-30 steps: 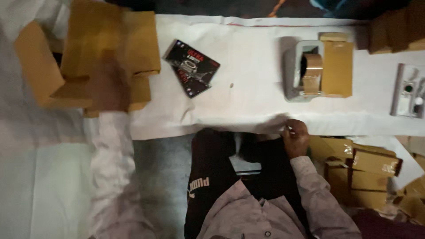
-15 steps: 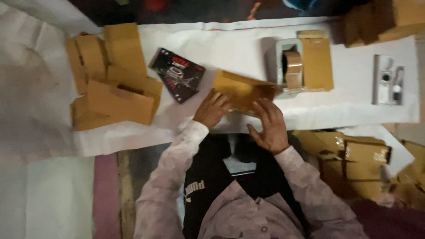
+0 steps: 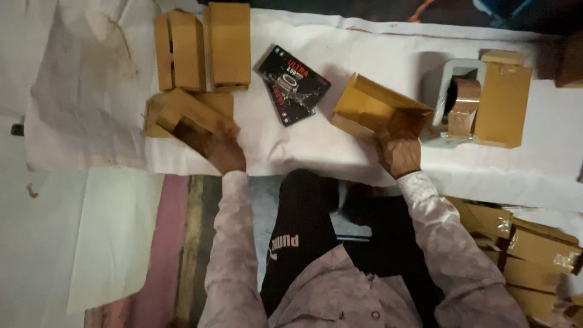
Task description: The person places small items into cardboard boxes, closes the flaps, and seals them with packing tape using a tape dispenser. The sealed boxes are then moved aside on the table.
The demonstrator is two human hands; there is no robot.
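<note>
The right hand (image 3: 399, 152) grips an open cardboard box (image 3: 373, 109) near the tape dispenser (image 3: 456, 100); the left hand (image 3: 223, 152) clutches another carton (image 3: 185, 115). One-handed grips could let either box slip or crumple.

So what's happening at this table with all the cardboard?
A person is seated at a white-covered table. Their right hand holds an open brown box; their left hand grips another box from a group of boxes on the left. A black packet lies between them, a tape dispenser sits on the right, and more boxes are piled below.
</note>
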